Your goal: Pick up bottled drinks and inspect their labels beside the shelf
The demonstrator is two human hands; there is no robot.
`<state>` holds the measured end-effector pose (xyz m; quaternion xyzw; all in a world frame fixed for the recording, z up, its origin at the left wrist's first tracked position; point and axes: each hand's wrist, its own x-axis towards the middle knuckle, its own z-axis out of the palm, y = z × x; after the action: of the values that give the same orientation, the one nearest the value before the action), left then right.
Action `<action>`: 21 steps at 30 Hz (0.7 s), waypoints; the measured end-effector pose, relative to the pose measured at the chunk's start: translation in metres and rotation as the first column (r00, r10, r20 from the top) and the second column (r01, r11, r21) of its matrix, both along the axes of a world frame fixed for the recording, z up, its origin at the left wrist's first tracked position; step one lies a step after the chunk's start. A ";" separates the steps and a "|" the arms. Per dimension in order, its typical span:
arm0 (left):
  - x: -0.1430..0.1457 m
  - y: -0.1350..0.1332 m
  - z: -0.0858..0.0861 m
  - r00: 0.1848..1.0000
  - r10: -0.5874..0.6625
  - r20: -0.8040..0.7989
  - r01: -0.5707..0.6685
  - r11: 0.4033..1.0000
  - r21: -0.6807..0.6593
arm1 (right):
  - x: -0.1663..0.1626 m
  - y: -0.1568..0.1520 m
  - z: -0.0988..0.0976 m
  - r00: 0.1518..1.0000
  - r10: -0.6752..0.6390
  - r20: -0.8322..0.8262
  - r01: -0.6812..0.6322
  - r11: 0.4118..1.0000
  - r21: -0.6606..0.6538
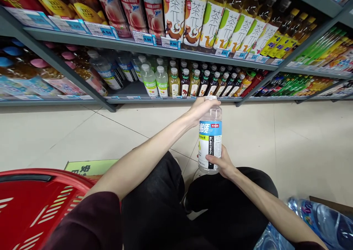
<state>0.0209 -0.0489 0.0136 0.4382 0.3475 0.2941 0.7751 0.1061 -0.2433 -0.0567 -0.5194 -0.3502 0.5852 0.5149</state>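
Note:
I hold a clear electrolyte drink bottle (210, 139) with a blue and white label upright in front of my knees. My left hand (202, 108) is closed over its cap at the top. My right hand (222, 164) grips its base from below and behind. The bottle is in front of the bottom shelf (143, 95), where similar white-capped bottles (156, 81) stand in rows.
A red shopping basket (35, 206) sits at the lower left, a green carton (88, 167) beside it. A wrapped pack of water bottles (320, 220) lies at the lower right. Upper shelves carry tea bottles (193, 14) with price tags. Pale tiled floor (289, 143) lies between.

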 end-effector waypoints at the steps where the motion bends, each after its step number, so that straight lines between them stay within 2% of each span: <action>1: -0.001 0.001 0.000 1.000 -0.023 0.004 0.023 1.000 0.000 | 0.000 -0.001 0.001 0.997 0.021 -0.073 -0.022 1.000 -0.016; 4: -0.005 0.003 0.000 0.993 -0.108 0.047 0.109 0.994 -0.021 | 0.003 -0.001 0.007 0.950 0.121 -0.289 -0.127 0.992 0.000; 7: -0.006 0.000 0.003 0.946 -0.214 0.245 0.241 0.967 -0.083 | 0.009 0.001 0.009 0.849 0.298 -0.436 -0.284 0.954 0.100; 9: -0.006 -0.005 0.008 0.892 -0.239 0.384 0.310 0.942 -0.132 | 0.013 0.001 0.006 0.769 0.401 -0.498 -0.366 0.915 0.172; 12: -0.005 -0.011 0.015 0.866 -0.224 0.446 0.327 0.930 -0.169 | 0.016 -0.002 -0.001 0.710 0.426 -0.560 -0.370 0.903 0.217; 16: -0.003 -0.016 0.019 0.877 -0.185 0.443 0.293 0.937 -0.188 | 0.012 -0.005 -0.001 0.767 0.369 -0.525 -0.345 0.927 0.149; 19: -0.003 -0.016 0.019 0.897 -0.137 0.420 0.244 0.946 -0.213 | 0.009 -0.003 0.008 0.810 0.344 -0.474 -0.344 0.935 0.091; 21: -0.003 -0.016 0.019 0.925 -0.107 0.366 0.195 0.958 -0.213 | 0.010 -0.001 0.014 0.861 0.285 -0.422 -0.282 0.957 0.072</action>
<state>0.0179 -0.0650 0.0329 0.3054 0.2026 0.2613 0.8930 0.1159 -0.2440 -0.0427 -0.3193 -0.3034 0.7527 0.4893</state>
